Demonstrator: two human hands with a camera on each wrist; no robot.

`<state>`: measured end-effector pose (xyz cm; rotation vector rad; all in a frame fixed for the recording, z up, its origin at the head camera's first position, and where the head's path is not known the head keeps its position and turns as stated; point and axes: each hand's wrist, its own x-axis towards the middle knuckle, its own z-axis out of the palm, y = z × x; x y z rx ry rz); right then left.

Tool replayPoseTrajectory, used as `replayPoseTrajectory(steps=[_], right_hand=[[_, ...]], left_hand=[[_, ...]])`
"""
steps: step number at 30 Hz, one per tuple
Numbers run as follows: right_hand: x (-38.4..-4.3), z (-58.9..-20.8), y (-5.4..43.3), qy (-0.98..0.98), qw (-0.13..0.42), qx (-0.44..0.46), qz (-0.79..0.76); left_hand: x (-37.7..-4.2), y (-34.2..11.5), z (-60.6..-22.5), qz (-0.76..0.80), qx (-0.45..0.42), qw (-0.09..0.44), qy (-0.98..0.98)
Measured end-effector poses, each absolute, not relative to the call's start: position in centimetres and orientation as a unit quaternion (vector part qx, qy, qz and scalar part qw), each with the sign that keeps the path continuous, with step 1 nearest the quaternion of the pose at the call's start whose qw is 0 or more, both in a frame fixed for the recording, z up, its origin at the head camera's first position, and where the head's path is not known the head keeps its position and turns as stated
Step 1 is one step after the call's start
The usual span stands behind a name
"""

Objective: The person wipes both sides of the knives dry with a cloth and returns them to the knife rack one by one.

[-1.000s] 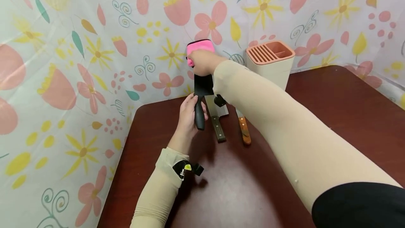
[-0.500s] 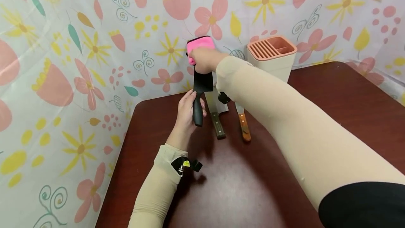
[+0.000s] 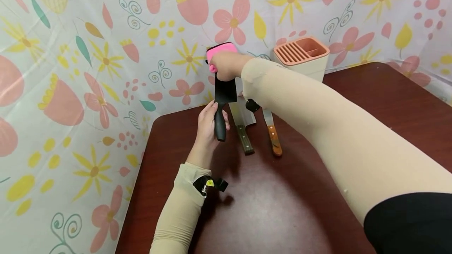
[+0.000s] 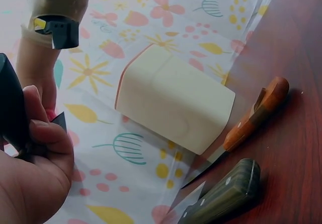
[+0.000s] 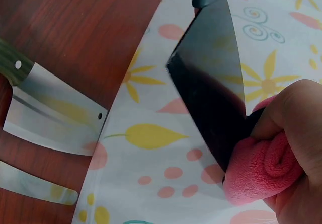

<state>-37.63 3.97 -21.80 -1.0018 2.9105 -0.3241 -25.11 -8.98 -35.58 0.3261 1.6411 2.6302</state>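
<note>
A dark-bladed cleaver (image 3: 226,91) is held up above the table's far edge, blade away from me. My left hand (image 3: 206,126) grips its black handle (image 3: 220,125), seen also at the left of the left wrist view. My right hand (image 3: 227,66) pinches a folded pink cloth (image 3: 221,48) around the far part of the blade. In the right wrist view the cloth (image 5: 256,171) wraps over one edge of the shiny blade (image 5: 211,90). The fingertips under the cloth are hidden.
A second cleaver (image 3: 244,129) with a green-brown handle lies on the dark red table (image 3: 261,207). Right of it lies an orange-handled knife (image 3: 274,140). A cream knife block (image 3: 312,69) with an orange slotted top stands behind my right forearm. Flowered cloth covers the walls.
The head view shifts slightly. Both hands keep their holds on the cleaver and the pink cloth; no clear travel of the cloth along the blade shows.
</note>
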Motion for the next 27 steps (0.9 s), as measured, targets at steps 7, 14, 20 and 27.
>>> replayPoseTrajectory(steps=[7, 14, 20, 27], right_hand=[[-36.3, -22.1, 5.2, 0.935, 0.027, -0.34, -0.1], [-34.9, -23.4, 6.2, 0.922, 0.017, -0.376, -0.094], [-33.5, -24.1, 8.0, 0.92, 0.009, -0.381, -0.086], [-31.9, -24.8, 9.7, 0.917, 0.003, -0.391, -0.082]], left_hand=[[-25.5, -9.0, -35.3, 0.844, 0.097, -0.001, 0.528], [-26.0, -8.7, -36.0, 0.845, 0.082, -0.01, 0.528], [-25.9, -7.9, -36.3, 0.842, 0.091, -0.003, 0.532], [-26.2, -7.1, -36.3, 0.842, 0.102, 0.0, 0.53]])
